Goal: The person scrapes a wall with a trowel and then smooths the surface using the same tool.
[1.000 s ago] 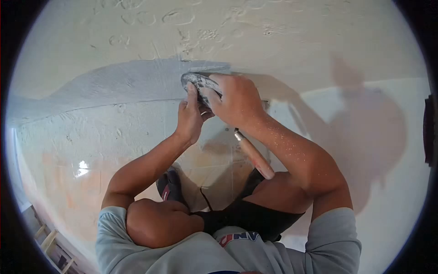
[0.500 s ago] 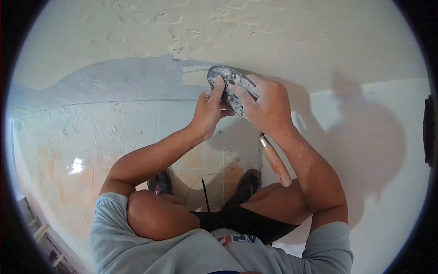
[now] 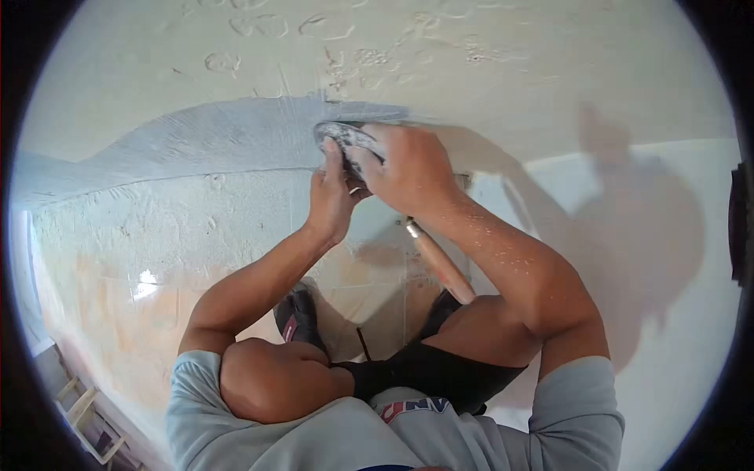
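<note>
In the head view both my hands are on a trowel (image 3: 441, 265) with a rounded, speckled grey blade and a wooden handle. My left hand (image 3: 331, 196) grips the blade at its left side, thumb on top, fingers partly hidden beneath. Closed around the blade's right side is my right hand (image 3: 412, 169); its fingertips are partly out of sight. The handle hangs free under my right wrist, angled down and right. The blade lies at or against a grey smeared band (image 3: 204, 137) along the wall; whether it touches cannot be made out.
A pale wall (image 3: 503, 78) with raised marks rises beyond the band. Stained floor tiles (image 3: 196, 235) lie on the near side, with my shoes (image 3: 300, 318) on them. A white surface (image 3: 565, 259) stands at right, and a wooden frame (image 3: 86, 412) at lower left.
Both hands and the trowel have moved left along the wall. Grey smearing now shows above and to the right of the blade, where a pale patch showed before.
</note>
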Motion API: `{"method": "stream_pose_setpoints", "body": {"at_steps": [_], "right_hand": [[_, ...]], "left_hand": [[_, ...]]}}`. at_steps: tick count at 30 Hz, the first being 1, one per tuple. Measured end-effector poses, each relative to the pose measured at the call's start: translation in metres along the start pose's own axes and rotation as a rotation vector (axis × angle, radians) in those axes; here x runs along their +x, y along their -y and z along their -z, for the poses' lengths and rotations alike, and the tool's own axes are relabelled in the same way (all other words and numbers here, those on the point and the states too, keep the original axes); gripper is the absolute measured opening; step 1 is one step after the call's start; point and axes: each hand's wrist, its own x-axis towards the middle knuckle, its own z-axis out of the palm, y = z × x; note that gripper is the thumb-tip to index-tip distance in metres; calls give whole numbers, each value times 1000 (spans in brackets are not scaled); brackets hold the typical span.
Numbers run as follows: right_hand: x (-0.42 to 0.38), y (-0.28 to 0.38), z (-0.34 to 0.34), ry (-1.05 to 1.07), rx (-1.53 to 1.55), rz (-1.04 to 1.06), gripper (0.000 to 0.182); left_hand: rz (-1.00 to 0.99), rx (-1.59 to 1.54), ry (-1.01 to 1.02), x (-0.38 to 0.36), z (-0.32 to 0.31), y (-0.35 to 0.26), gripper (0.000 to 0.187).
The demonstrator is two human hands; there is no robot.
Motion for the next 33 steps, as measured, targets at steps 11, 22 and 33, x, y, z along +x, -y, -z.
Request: {"method": "stream_pose_setpoints", "body": {"at_steps": [11, 22, 33], "right_hand": [[-6, -2, 14, 1, 48, -24, 25], [-15, -14, 31, -144, -27, -22, 24], [-3, 2, 5, -95, -21, -30, 26]], "left_hand": [[87, 42, 133, 6, 7, -4, 60], [65, 6, 264, 24, -23, 3, 60], [70, -13, 227, 26, 12, 3, 59]]}}
